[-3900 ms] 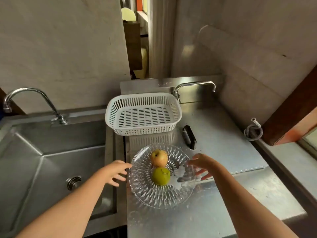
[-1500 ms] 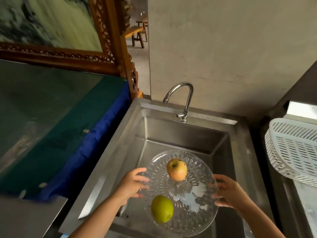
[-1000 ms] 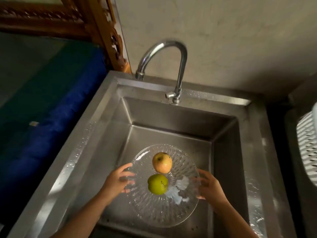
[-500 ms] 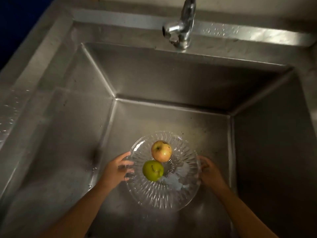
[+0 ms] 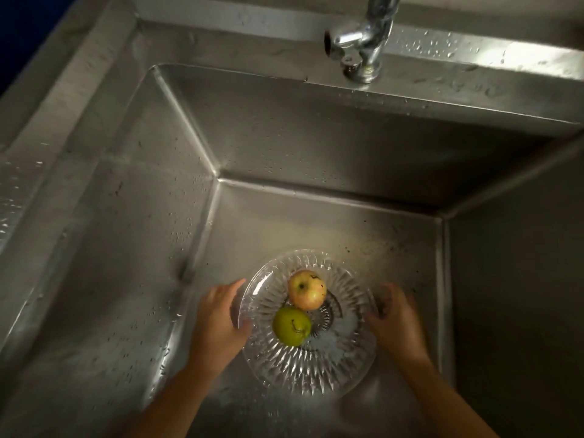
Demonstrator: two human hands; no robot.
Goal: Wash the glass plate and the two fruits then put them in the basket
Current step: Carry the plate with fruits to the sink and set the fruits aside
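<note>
Change since half a second ago: plate and hands slightly lower and further right in view, deeper toward the basin floor; both fruits in much the same spots on the plate.
Glass plate [image 5: 311, 368]: clear, ribbed, held low inside the sink, near its right wall; whether touching the floor, cannot tell.
Left hand [image 5: 218, 317]: at the plate's left rim, fingers curled around the edge, gripping it.
Right hand [image 5: 396, 320]: at the plate's right rim, fingers wrapped over the edge, somewhat blurred; closed on the glass.
Red-yellow fruit [image 5: 307, 290]: on the plate, just past centre on the far side, stem end up.
Green fruit [image 5: 291, 326]: on the plate, nearer the person, just beside the red-yellow one, apparently touching it.
Sink [image 5: 132, 216]: stainless steel, deep, walls and rim speckled with droplets.
Tap [image 5: 360, 42]: chrome, at the far rim, spout cut off by the top edge; no stream visible.
Basket: out of view.
</note>
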